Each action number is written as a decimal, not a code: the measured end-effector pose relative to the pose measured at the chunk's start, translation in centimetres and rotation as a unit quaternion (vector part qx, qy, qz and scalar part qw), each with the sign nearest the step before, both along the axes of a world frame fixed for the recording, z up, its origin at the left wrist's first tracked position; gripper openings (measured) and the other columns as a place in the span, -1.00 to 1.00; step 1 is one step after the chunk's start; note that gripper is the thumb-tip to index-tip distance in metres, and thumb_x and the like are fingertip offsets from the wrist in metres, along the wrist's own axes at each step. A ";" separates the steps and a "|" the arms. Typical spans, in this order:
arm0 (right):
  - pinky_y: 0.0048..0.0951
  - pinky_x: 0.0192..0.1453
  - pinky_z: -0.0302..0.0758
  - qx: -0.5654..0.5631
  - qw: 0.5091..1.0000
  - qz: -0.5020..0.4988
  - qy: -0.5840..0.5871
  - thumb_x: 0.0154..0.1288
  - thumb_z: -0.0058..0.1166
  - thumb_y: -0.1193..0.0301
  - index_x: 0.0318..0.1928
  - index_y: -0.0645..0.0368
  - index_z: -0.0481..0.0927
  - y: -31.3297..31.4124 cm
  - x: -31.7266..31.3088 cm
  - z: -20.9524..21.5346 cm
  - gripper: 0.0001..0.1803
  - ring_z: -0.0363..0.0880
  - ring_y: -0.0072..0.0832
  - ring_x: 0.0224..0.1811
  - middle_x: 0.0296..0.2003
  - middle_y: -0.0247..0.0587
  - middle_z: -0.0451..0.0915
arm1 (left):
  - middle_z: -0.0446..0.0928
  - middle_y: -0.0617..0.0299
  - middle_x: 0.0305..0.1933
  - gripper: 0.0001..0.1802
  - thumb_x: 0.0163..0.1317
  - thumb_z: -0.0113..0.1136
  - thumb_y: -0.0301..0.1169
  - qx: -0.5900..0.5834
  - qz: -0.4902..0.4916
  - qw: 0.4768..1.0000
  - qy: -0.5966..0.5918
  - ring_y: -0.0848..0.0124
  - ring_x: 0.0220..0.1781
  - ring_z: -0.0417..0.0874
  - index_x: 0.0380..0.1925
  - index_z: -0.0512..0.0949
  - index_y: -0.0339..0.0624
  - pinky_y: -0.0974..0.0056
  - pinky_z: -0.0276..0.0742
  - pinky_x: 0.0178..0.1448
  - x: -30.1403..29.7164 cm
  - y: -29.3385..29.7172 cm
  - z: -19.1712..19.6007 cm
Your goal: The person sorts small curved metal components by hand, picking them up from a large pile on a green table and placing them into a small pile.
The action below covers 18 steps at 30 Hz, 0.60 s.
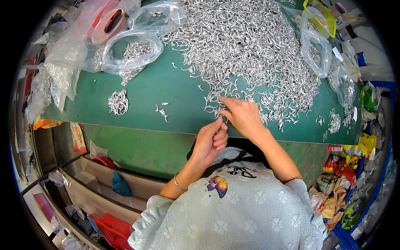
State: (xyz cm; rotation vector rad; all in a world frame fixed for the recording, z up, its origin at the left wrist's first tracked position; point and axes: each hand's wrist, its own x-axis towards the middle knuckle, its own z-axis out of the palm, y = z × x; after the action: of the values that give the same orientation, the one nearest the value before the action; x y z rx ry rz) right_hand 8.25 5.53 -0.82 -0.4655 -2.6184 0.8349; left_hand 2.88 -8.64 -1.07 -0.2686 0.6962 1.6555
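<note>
The right hand (246,118) is standing over the near fringe of the heap, its thumb and index finger set a narrow gap apart; whether a piece is sitting between them I cannot tell. The loose curved metal pieces (210,104) are lying just left of those fingertips, with this hand nearer to them than the other. Their long axes are pointing every which way, so no single direction is serving them all. Below the right fingertips and close by, the left hand (213,139) is curling its fingers inward, and a hint of silver is showing within; what it is holding, and how much, I cannot make out.

Beyond the grip, the main heap of silver hooks (246,46) is spreading across the green tabletop (154,83). Left of the grip, a few strays (163,112) are lying apart, and farther left a small round pile (118,102) is sitting alone. Up and left, a clear plastic bag (156,46) is standing open. Tangled neighbouring pieces are crowding the fingertips, and the left hand is filling the space on the near side.
</note>
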 end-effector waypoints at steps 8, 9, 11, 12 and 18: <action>-0.23 -0.47 0.42 0.033 0.992 -0.042 -0.119 0.15 0.01 0.40 -0.41 0.19 0.52 2.6 2.0 1.6 -0.88 0.53 -0.14 -0.52 -0.53 -0.11 0.55 | 0.06 0.46 -0.73 -0.71 0.33 -0.11 -0.24 -0.005 0.021 1.000 0.002 0.66 -0.75 0.05 -0.48 0.45 -0.16 0.53 -0.04 -0.71 -0.4 -0.7 -0.3; -0.23 -0.47 0.42 -0.001 0.993 -0.045 -0.109 0.16 0.01 0.40 -0.41 0.19 0.52 2.7 2.2 1.9 -0.87 0.52 -0.13 -0.51 -0.53 -0.11 0.55 | 0.06 0.46 -0.73 -0.71 0.33 -0.11 -0.24 -0.006 0.024 1.000 0.003 0.66 -0.75 0.05 -0.48 0.45 -0.16 0.53 -0.04 -0.71 -0.4 -0.7 -0.4; -0.23 -0.45 0.41 -0.068 0.992 -0.056 -0.089 0.18 0.00 0.40 -0.41 0.19 0.53 2.9 2.4 2.4 -0.87 0.51 -0.11 -0.50 -0.52 -0.10 0.55 | 0.06 0.46 -0.73 -0.71 0.33 -0.11 -0.24 -0.006 0.026 1.000 0.005 0.66 -0.75 0.05 -0.48 0.45 -0.16 0.52 -0.04 -0.71 -0.6 -0.7 -0.4; -0.24 -0.44 0.41 -0.057 0.993 -0.061 -0.079 0.19 0.00 0.39 -0.39 0.19 0.54 2.9 2.3 2.2 -0.87 0.51 -0.12 -0.50 -0.52 -0.10 0.55 | 0.06 0.46 -0.73 -0.71 0.33 -0.11 -0.24 -0.005 0.025 1.000 0.002 0.66 -0.75 0.05 -0.48 0.44 -0.16 0.52 -0.04 -0.71 -0.6 -0.6 -0.4; -0.27 -0.43 0.41 -0.063 0.993 -0.086 -0.043 0.17 0.04 0.36 -0.32 0.13 0.57 2.5 1.5 1.8 -0.87 0.54 -0.14 -0.47 -0.47 -0.11 0.58 | 0.06 0.45 -0.73 -0.70 0.34 -0.12 -0.25 -0.007 0.021 1.000 -0.002 0.66 -0.74 0.05 -0.49 0.43 -0.17 0.52 -0.04 -0.71 -0.6 -0.6 -0.1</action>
State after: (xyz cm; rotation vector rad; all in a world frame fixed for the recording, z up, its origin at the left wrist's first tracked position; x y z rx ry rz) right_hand 9.77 8.04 0.98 -0.7650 -2.5654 0.9462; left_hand 2.25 -9.23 -1.14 -0.2989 0.7033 1.6894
